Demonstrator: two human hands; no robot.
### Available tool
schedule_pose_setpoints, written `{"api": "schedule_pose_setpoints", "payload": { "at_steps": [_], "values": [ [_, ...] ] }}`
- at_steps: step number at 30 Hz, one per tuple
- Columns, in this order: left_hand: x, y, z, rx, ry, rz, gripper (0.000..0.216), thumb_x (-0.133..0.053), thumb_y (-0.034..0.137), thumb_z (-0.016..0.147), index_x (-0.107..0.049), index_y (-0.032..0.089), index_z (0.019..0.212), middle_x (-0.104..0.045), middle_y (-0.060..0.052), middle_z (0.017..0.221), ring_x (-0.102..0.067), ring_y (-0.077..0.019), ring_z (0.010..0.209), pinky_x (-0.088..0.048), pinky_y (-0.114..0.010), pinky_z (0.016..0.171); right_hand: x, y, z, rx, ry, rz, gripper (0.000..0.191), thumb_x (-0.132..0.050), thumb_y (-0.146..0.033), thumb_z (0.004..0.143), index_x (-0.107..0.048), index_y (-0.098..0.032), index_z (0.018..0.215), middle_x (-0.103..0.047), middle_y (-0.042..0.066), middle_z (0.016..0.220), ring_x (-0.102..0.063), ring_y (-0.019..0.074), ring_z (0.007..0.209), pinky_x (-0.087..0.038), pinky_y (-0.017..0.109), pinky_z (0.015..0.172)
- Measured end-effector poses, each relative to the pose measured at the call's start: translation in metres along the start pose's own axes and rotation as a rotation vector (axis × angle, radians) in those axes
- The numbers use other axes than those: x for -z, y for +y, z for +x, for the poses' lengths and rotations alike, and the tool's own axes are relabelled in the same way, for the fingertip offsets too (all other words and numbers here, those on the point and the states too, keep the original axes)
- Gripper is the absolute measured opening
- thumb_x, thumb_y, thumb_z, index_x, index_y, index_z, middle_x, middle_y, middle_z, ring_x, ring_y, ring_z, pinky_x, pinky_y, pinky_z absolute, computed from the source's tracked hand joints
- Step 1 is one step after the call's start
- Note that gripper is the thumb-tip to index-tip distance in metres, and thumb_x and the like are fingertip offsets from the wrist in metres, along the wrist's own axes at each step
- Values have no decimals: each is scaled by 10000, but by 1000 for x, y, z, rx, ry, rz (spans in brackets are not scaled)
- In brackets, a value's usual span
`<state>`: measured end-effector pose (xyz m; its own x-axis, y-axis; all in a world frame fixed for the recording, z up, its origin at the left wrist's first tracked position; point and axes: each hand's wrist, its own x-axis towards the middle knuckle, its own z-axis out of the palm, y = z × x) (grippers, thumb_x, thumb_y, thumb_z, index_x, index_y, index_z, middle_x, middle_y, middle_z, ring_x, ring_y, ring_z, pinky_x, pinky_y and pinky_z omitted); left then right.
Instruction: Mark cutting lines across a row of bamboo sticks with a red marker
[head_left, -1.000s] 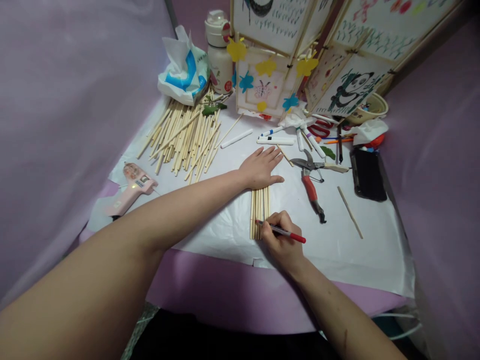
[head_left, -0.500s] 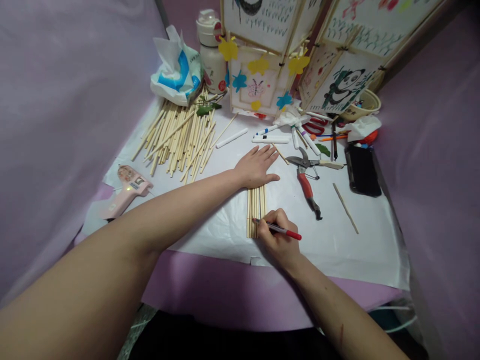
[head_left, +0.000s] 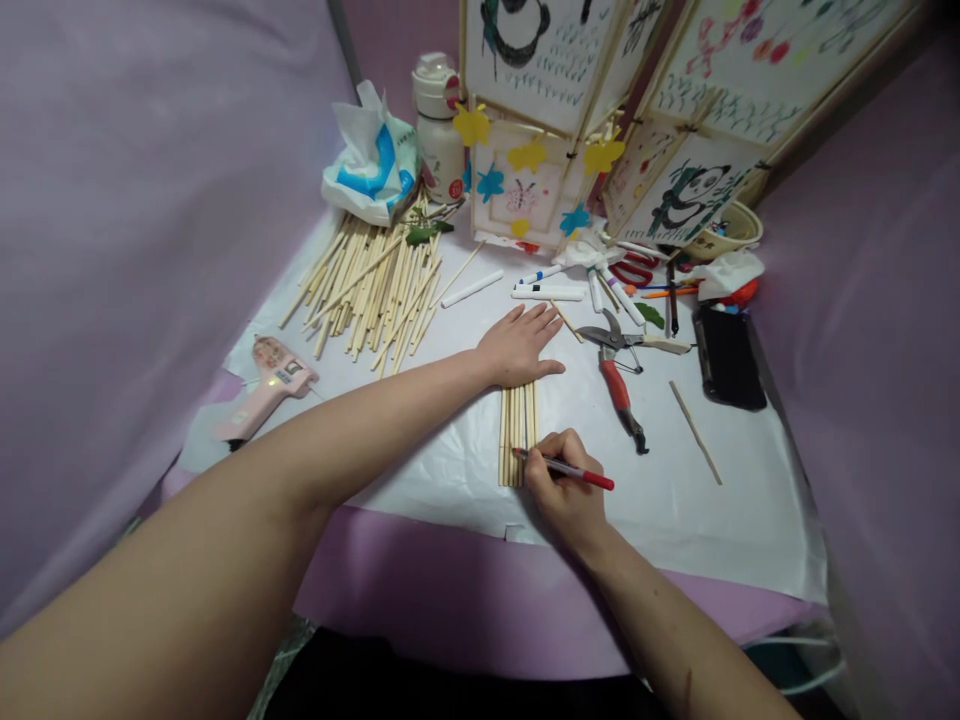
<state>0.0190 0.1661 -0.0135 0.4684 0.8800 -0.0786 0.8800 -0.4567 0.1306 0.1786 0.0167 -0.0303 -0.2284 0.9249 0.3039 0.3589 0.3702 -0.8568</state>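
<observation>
A short row of several bamboo sticks (head_left: 514,432) lies side by side on the white paper (head_left: 675,500). My left hand (head_left: 520,345) lies flat on their far ends, fingers stretched out, pressing them down. My right hand (head_left: 561,482) is closed on a red pen (head_left: 570,468), whose tip touches the sticks near their near ends.
A big pile of bamboo sticks (head_left: 375,280) lies at the back left, a pink glue gun (head_left: 266,385) at the left edge. Red-handled pruning shears (head_left: 619,370), markers (head_left: 551,292), a loose stick (head_left: 695,432) and a black phone (head_left: 726,355) lie to the right. Painted paper lanterns (head_left: 600,100) stand behind.
Only the view has shifted slightly. Both hands stay on the row of sticks, and the pen tip has barely moved across them.
</observation>
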Motion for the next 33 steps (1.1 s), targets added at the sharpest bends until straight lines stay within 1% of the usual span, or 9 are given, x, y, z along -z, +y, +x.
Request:
{"api": "schedule_pose_setpoints", "payload": {
  "at_steps": [9, 15, 19, 23, 27, 30, 33],
  "values": [
    [-4, -2, 2, -4, 12, -5, 839, -398, 645, 978, -264, 102, 1603, -184, -117, 1685, -119, -264, 1573, -110, -461, 1271, 0, -2, 2, -8, -5, -43, 222, -566, -230, 877, -402, -246, 728, -517, -67, 556, -471, 109, 455, -372, 240, 464],
    [-3, -2, 1, -1, 10, -4, 828, -399, 641, 980, -265, 114, 1604, -181, -111, 1687, -118, -258, 1573, -102, -451, 1272, 1, -2, 2, -13, 7, -47, 223, -556, -218, 861, -386, -249, 720, -503, -69, 553, -458, 108, 449, -360, 245, 464],
    [-2, -1, 0, 2, 4, -1, 829, -404, 636, 983, -263, 105, 1604, -179, -111, 1688, -119, -258, 1573, -102, -449, 1273, 0, -1, 2, -20, -16, -41, 215, -564, -234, 869, -402, -246, 728, -525, -61, 560, -487, 112, 461, -378, 247, 473],
    [-3, -1, 1, -3, 16, 4, 835, -417, 634, 981, -268, 97, 1602, -186, -118, 1685, -129, -262, 1571, -104, -453, 1273, 0, 1, 2, -20, -7, -54, 225, -556, -231, 870, -389, -246, 721, -503, -67, 552, -465, 107, 456, -368, 246, 475],
    [-4, -2, 1, -9, 17, -3, 836, -415, 635, 979, -272, 94, 1599, -190, -121, 1684, -130, -265, 1571, -109, -457, 1271, 0, 1, 1, -21, -14, -44, 217, -559, -236, 876, -397, -244, 732, -515, -63, 566, -478, 109, 467, -371, 247, 482],
    [-4, -2, 1, -7, 21, -12, 829, -420, 633, 974, -277, 108, 1598, -192, -118, 1684, -130, -262, 1571, -105, -451, 1270, 0, 1, 1, -29, -29, -44, 213, -567, -239, 877, -405, -244, 738, -514, -64, 565, -481, 112, 469, -369, 250, 486],
    [-4, -2, 1, -5, 27, -18, 822, -424, 635, 968, -281, 126, 1598, -194, -114, 1684, -132, -258, 1572, -104, -448, 1269, 0, 2, 1, -36, -15, -38, 222, -563, -228, 874, -394, -245, 731, -509, -67, 568, -468, 107, 468, -361, 248, 485]
  ]
}}
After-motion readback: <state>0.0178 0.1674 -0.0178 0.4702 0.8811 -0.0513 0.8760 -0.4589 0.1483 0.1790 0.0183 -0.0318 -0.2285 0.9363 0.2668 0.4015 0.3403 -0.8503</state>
